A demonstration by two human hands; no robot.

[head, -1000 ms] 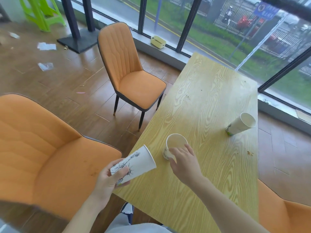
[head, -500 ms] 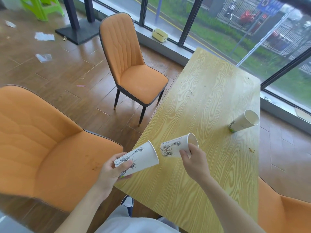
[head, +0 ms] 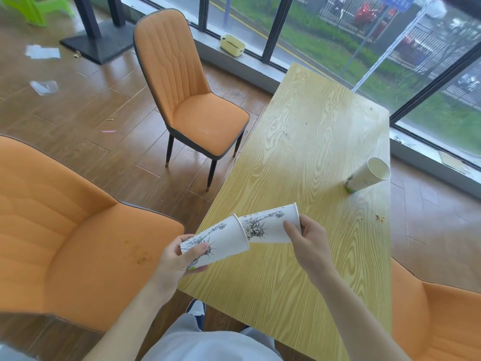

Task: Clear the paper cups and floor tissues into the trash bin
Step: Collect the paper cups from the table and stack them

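Soft, even daylight enters through the glass wall (head: 338,48) at the far right, leaving the scene bright with faint, diffuse shadows. The wooden floor (head: 86,118) shows pale reflective glare near the far chair (head: 192,100). Wide-angle distortion bends the window frames and the worktop (head: 312,152) edges. The near left chair (head: 65,230) smears with blur at the frame's edge; the centre stays sharp.

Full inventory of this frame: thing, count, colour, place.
paper cups: 3, white printed; one in left hand, one in right hand, one on table's far right
table: 1, light wood, centre
chairs: 3, orange; near left, far left of table, lower right
floor tissues: 2, white, upper left
box: 1, pale yellow, window sill
stool: 1, green, top left
left hand: grip on cup
right hand: grip on cup
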